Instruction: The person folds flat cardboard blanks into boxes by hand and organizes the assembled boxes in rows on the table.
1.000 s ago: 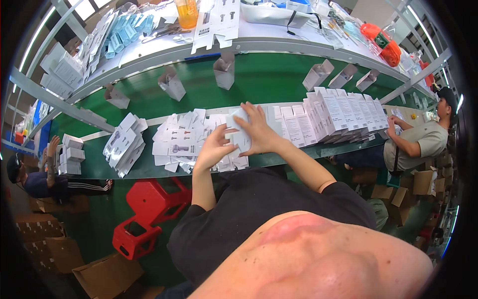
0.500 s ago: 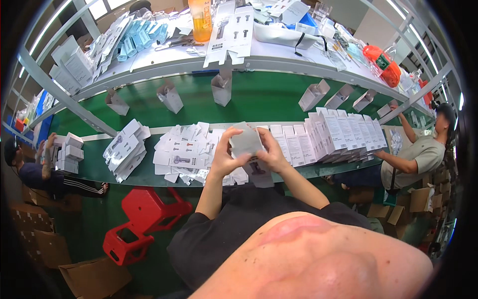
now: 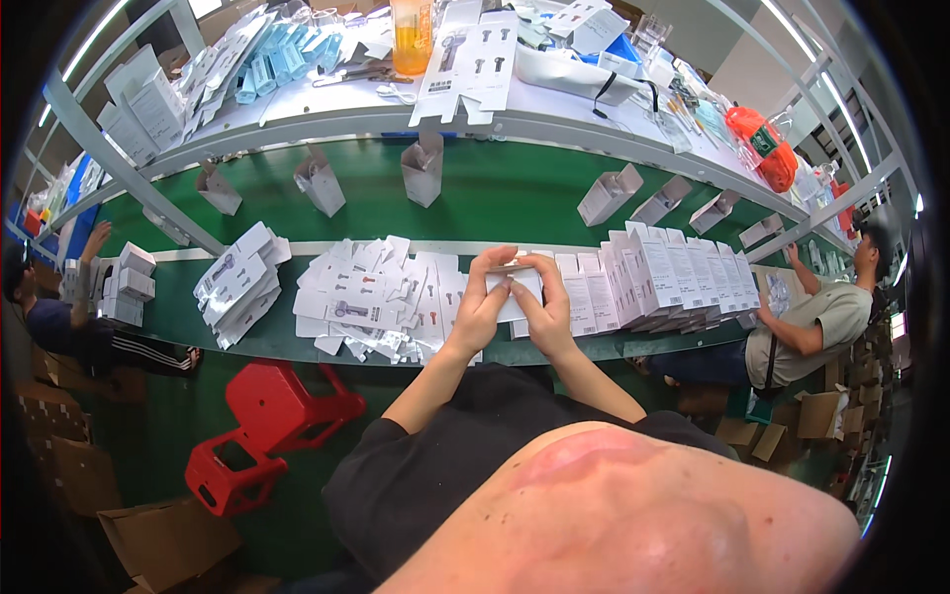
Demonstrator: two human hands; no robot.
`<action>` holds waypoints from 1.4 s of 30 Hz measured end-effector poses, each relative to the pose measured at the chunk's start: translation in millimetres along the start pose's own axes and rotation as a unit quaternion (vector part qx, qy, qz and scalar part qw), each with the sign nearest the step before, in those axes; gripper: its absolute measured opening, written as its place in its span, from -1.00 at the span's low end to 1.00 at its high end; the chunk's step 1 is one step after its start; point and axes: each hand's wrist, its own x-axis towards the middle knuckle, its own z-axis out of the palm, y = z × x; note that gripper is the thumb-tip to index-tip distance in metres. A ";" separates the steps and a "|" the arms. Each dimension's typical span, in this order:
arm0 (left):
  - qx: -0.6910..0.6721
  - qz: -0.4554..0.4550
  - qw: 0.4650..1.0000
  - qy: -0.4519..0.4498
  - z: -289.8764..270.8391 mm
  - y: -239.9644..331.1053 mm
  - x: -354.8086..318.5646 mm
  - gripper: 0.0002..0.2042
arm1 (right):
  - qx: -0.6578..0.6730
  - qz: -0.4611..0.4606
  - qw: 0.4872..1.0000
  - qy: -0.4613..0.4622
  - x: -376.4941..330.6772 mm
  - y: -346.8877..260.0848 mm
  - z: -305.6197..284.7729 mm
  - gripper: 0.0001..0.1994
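Note:
A white cardboard box [image 3: 508,309] is held between both my hands, above the near edge of the bench. My left hand [image 3: 482,305] grips its left side, and my right hand [image 3: 548,305] the right side. Both thumbs press together on the face toward me, while the fingers curl over the top. Much of the box is hidden by my hands. To the left of my left hand lies a loose pile of flat printed cartons [image 3: 354,307]. Just right of my right hand stands a row of formed white boxes [image 3: 648,267].
Beyond the bench, open boxes [image 3: 423,176] stand spaced out on a green conveyor belt [image 3: 495,178]. A cluttered shelf [image 3: 287,114] runs above it. Co-workers sit left [image 3: 59,312] and right [image 3: 821,317]. A red stool [image 3: 287,406] stands at the lower left.
The box in my hands has been turned, so its printed side no longer shows, and my thumbs have come together on it. Boxes on the belt have shifted left. The left co-worker's hand has risen.

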 end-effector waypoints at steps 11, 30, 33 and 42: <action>0.026 -0.020 0.999 -0.035 -1.9 -15.7 -11.9 -0.88 | -0.005 0.129 0.991 0.041 -12.6 15.2 -2.4 -0.48; 0.427 0.096 0.887 -0.145 -20.9 -22.3 -42.4 -0.31 | -0.235 0.069 0.962 -0.118 -34.6 -11.1 -27.3 -0.44; 0.495 0.167 0.844 -0.120 -17.3 -17.1 -45.4 -0.30 | -0.275 0.063 0.955 -0.093 -42.8 1.2 -40.1 -0.40; 0.705 -0.171 0.670 0.156 -188.6 -120.2 -46.2 -0.27 | -0.553 -0.066 0.830 -0.012 -96.8 134.4 -172.8 -0.54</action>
